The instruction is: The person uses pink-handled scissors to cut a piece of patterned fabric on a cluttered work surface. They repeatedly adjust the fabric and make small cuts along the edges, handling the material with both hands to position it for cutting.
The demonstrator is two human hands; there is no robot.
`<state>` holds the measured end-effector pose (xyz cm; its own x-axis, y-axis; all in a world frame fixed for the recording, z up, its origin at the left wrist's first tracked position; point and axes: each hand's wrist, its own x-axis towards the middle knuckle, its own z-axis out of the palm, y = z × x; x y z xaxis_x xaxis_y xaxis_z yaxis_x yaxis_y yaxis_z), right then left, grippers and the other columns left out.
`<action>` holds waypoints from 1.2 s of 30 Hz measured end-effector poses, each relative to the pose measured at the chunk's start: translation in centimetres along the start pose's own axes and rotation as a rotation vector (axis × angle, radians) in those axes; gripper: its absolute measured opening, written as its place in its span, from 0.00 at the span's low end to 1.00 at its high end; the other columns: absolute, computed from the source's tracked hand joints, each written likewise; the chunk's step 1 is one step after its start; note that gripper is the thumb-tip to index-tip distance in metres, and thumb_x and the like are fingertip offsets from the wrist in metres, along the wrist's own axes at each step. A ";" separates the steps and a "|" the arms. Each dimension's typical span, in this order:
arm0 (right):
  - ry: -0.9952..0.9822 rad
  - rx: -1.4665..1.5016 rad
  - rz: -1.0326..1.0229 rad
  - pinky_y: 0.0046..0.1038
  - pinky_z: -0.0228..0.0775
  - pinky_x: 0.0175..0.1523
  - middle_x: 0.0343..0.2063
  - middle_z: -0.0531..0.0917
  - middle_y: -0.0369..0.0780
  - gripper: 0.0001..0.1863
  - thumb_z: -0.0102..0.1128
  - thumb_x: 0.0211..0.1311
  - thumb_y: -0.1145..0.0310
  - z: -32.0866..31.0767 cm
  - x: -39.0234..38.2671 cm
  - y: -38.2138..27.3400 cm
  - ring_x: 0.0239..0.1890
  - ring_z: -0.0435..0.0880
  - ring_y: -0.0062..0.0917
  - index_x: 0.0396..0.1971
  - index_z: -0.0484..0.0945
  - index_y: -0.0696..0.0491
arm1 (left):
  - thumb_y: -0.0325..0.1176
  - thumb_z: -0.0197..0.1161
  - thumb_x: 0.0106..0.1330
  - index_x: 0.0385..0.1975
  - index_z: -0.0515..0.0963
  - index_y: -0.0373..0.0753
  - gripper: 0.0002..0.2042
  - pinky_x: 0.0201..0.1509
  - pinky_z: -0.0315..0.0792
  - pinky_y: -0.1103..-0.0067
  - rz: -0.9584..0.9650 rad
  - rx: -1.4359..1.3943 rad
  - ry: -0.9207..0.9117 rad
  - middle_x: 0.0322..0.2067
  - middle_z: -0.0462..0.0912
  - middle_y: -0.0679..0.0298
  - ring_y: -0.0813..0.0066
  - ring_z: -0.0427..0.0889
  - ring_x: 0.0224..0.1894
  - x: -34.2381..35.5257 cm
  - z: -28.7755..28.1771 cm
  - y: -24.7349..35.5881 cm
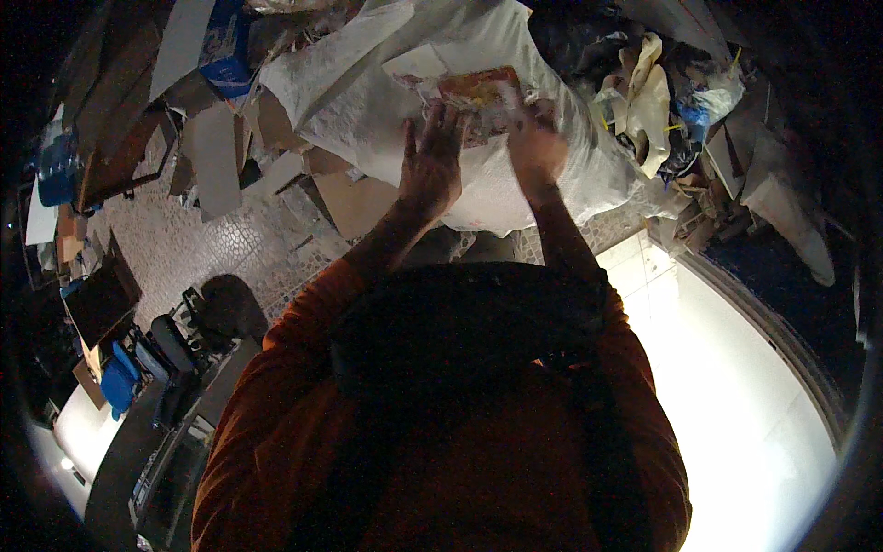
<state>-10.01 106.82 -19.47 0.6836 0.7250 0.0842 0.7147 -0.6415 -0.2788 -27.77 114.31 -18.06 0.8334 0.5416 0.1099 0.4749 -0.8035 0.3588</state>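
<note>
Torso: orange long-sleeved shirt (276,442) fills the lower middle of the view, with a dark strap or apron (478,322) across the chest; both forearms rise from it toward the top.
Left hand: left hand (430,166) is raised, palm away, fingers spread and apart; fingertips reach the lower left edge of the flat red-and-yellow printed packet (478,92). Touching or just short of it, cannot tell.
Right hand: right hand (535,147) is blurred; it sits at the lower right edge of the packet. Whether its fingers clamp the packet cannot be told.
Packet location: lies flat on top of the large white woven plastic sack (368,120), between the two hands, near the upper middle of the view.
Sack: bulky, crumpled, lying on the floor beyond the hands.
Left surroundings: flat brown cardboard pieces (349,198) lie scattered on the pale patterned tile floor (198,253); a blue box (225,46) sits at upper left.
Right surroundings: heap of mixed paper and plastic scrap (662,101) beside the sack; a bright white floor area (736,405) at lower right.
</note>
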 end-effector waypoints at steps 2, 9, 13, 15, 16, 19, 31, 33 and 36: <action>-0.025 0.121 0.128 0.45 0.80 0.41 0.49 0.81 0.38 0.12 0.60 0.65 0.53 0.3 0.6 -0.1 0.36 0.87 0.41 0.40 0.85 0.41 | 0.25 0.57 0.58 0.73 0.58 0.38 0.37 0.76 0.42 0.45 -0.026 -0.002 -0.004 0.75 0.55 0.54 0.57 0.47 0.79 0.0 0.0 0.3; -0.141 0.018 0.128 0.41 0.81 0.41 0.53 0.78 0.34 0.14 0.61 0.63 0.56 -1.6 0.7 -1.8 0.40 0.86 0.38 0.49 0.83 0.32 | 0.27 0.58 0.59 0.73 0.57 0.38 0.38 0.77 0.40 0.46 -0.050 0.016 -0.038 0.75 0.55 0.55 0.59 0.47 0.79 0.2 -0.2 0.4; -0.073 0.143 -0.005 0.41 0.81 0.44 0.52 0.83 0.39 0.14 0.58 0.64 0.51 -0.4 -0.7 -2.0 0.41 0.88 0.38 0.47 0.83 0.36 | 0.27 0.58 0.59 0.73 0.57 0.38 0.38 0.77 0.40 0.47 -0.048 0.003 -0.032 0.75 0.55 0.55 0.60 0.47 0.79 0.0 -0.3 0.4; -0.252 0.050 0.188 0.42 0.80 0.42 0.53 0.81 0.38 0.13 0.59 0.64 0.52 -1.6 0.4 -2.2 0.42 0.87 0.37 0.46 0.84 0.35 | 0.27 0.58 0.59 0.73 0.58 0.38 0.38 0.77 0.40 0.48 -0.056 0.028 -0.045 0.75 0.55 0.55 0.60 0.47 0.79 0.1 -0.2 0.4; -0.267 -0.023 0.164 0.42 0.80 0.40 0.53 0.79 0.37 0.12 0.60 0.64 0.54 -1.9 0.4 -2.2 0.43 0.86 0.36 0.45 0.85 0.34 | 0.27 0.58 0.59 0.73 0.58 0.38 0.38 0.77 0.40 0.48 -0.050 0.021 -0.032 0.75 0.55 0.55 0.60 0.47 0.79 0.0 -0.1 0.3; -0.227 0.029 0.084 0.41 0.80 0.42 0.54 0.80 0.38 0.12 0.62 0.62 0.54 -0.9 -0.2 -1.5 0.42 0.86 0.37 0.44 0.85 0.34 | 0.27 0.58 0.58 0.73 0.58 0.38 0.37 0.77 0.40 0.47 -0.038 0.002 -0.012 0.75 0.55 0.55 0.61 0.48 0.79 0.0 -0.1 0.2; -0.169 0.037 0.035 0.41 0.81 0.40 0.46 0.83 0.37 0.11 0.57 0.66 0.55 1.3 0.5 -2.6 0.41 0.87 0.36 0.44 0.85 0.31 | 0.27 0.58 0.58 0.72 0.60 0.37 0.36 0.77 0.39 0.46 -0.047 -0.006 -0.007 0.75 0.55 0.54 0.58 0.48 0.78 0.1 0.2 0.3; -0.188 0.062 0.069 0.41 0.81 0.43 0.47 0.83 0.38 0.11 0.57 0.67 0.55 2.2 -0.1 -2.7 0.42 0.87 0.38 0.44 0.84 0.34 | 0.26 0.58 0.58 0.72 0.60 0.37 0.36 0.77 0.38 0.47 -0.041 -0.022 -0.004 0.75 0.55 0.54 0.57 0.48 0.79 0.1 0.0 0.2; -0.247 0.152 0.175 0.43 0.80 0.47 0.50 0.83 0.42 0.15 0.59 0.64 0.55 1.2 0.0 -4.1 0.43 0.86 0.43 0.49 0.82 0.39 | 0.25 0.58 0.58 0.72 0.59 0.36 0.37 0.77 0.39 0.47 -0.028 -0.038 0.011 0.75 0.55 0.53 0.57 0.48 0.78 0.0 0.2 0.1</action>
<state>-13.11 109.73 -19.45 0.7241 0.6581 -0.2064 0.5468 -0.7302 -0.4098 -27.63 114.14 -18.21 0.8167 0.5665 0.1100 0.4866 -0.7785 0.3965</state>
